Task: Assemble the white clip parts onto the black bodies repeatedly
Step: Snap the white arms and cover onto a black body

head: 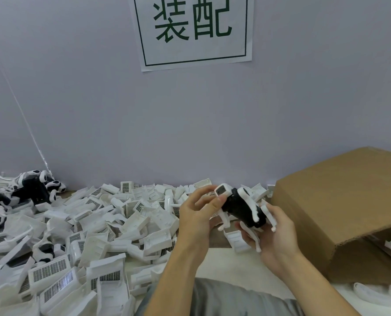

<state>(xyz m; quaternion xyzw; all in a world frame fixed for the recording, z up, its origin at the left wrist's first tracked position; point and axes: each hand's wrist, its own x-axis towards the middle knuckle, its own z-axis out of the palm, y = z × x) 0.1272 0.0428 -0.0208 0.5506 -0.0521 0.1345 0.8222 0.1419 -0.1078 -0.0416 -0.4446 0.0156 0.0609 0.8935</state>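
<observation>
Two hands are meeting above the table, near the middle. The right hand is cradling a black body with white legs, fingers curled under it. The left hand is pinching a white clip part at the body's upper end. Many loose white parts are lying in a pile on the left. A cardboard box is standing on the right, and a paper sign is hanging on the far wall.
</observation>
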